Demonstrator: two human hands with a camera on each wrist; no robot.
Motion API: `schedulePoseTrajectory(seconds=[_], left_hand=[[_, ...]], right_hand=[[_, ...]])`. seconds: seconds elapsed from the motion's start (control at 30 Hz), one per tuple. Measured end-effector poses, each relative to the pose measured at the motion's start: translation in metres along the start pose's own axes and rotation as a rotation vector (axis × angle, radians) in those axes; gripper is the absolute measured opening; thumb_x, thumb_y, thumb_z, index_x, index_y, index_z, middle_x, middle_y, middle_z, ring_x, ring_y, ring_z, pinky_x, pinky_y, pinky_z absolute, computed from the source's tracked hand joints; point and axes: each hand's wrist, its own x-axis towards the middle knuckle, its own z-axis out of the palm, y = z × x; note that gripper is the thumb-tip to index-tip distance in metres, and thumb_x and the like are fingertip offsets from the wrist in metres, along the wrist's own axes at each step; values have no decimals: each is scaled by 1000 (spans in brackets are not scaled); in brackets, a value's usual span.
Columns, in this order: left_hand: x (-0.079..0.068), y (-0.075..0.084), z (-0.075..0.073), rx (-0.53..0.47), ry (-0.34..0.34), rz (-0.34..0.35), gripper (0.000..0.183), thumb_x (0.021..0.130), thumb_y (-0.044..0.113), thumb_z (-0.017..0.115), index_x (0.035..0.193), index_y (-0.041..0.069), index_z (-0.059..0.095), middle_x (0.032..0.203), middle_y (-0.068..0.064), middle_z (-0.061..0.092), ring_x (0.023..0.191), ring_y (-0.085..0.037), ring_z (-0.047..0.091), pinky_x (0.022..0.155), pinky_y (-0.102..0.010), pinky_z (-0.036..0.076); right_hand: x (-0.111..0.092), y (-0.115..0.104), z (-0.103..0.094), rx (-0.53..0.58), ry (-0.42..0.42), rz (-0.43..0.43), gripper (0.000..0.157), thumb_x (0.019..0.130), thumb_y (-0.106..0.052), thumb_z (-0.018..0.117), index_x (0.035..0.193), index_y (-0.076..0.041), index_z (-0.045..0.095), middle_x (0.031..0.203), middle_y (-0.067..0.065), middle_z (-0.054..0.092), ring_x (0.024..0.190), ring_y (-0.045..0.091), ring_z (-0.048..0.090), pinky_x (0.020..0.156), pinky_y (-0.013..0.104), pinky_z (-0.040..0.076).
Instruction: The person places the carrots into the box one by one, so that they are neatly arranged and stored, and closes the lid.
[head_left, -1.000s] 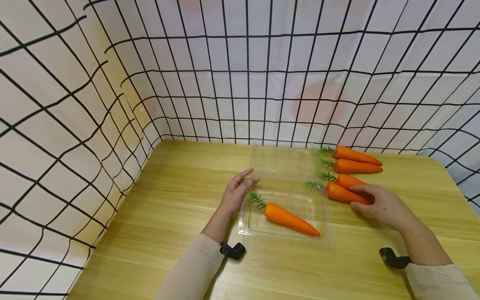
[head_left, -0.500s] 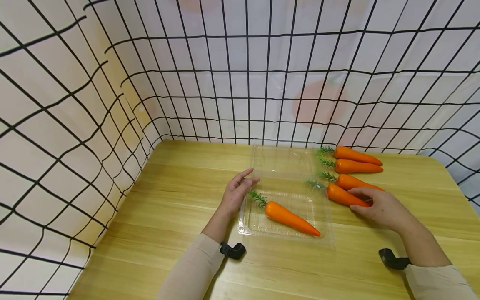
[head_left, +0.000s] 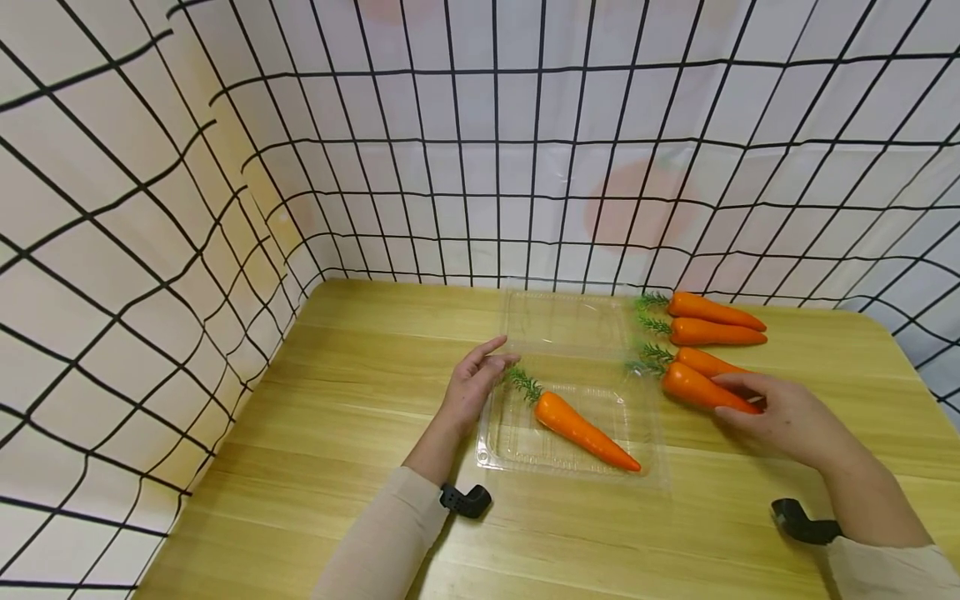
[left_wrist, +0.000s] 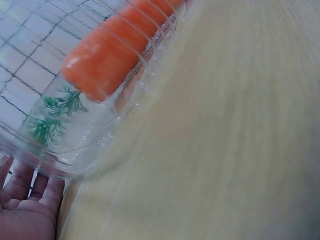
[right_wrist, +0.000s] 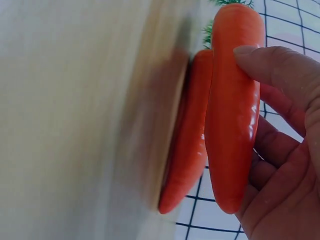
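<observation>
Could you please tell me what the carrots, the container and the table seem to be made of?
Carrots: probably plastic or coated foam, glossy, judging by bright highlights on smooth, even orange surfaces.
Container: apparently thin, clear plastic, shiny; it is see-through with moulded ridges.
Table: wood or wood-look laminate, with a soft sheen; the streaky grain fits either.

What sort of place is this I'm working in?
Most likely a small staged work booth, though nothing beyond it shows: a wood-grain table, a white, black-gridded backdrop along its left, far and right sides, and artificial-looking carrots laid out with a clear plastic box.
</observation>
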Motion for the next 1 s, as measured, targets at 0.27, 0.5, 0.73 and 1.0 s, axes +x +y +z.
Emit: schedulePoseTrajectory(seconds=[0.27, 0.5, 0.73, 1.0], left_hand=[[0, 1, 1, 8, 5, -6, 47, 105, 14, 50, 151, 4, 47, 134, -25, 65, 132, -34, 59, 115, -46, 44], [0, 1, 1, -15, 0, -7, 47, 105, 14, 50, 151, 3, 46, 135, -26, 64, 133, -35, 58, 116, -45, 44], [0, 0, 0, -9, -1, -4, 47, 105, 14, 49, 151, 4, 46, 135, -27, 64, 133, -37, 58, 117, -47, 43], [1, 0, 0, -10, -4, -6, 47, 105, 14, 49, 151, 3, 46, 135, -27, 63, 133, -35, 58, 117, -44, 43]], right_hand=[[-7, -2, -16, -12, 22, 33, 54, 95, -37, 72, 137, -5, 62, 130, 27, 63, 105, 32, 61, 75, 25, 48], [-14, -5, -25, -10, 85, 43, 53, 95, -36, 73, 136, -5, 62, 125, 25, 66, 98, 20, 61, 69, 22, 47], [-19, -12, -30, -22, 150, 38, 51, 95, -35, 72, 135, -3, 63, 122, 26, 67, 99, 33, 63, 62, 18, 46], [-21, -32, -35, -60, 183, 19, 52, 94, -36, 73, 135, -6, 63, 125, 27, 65, 98, 37, 64, 66, 28, 50]])
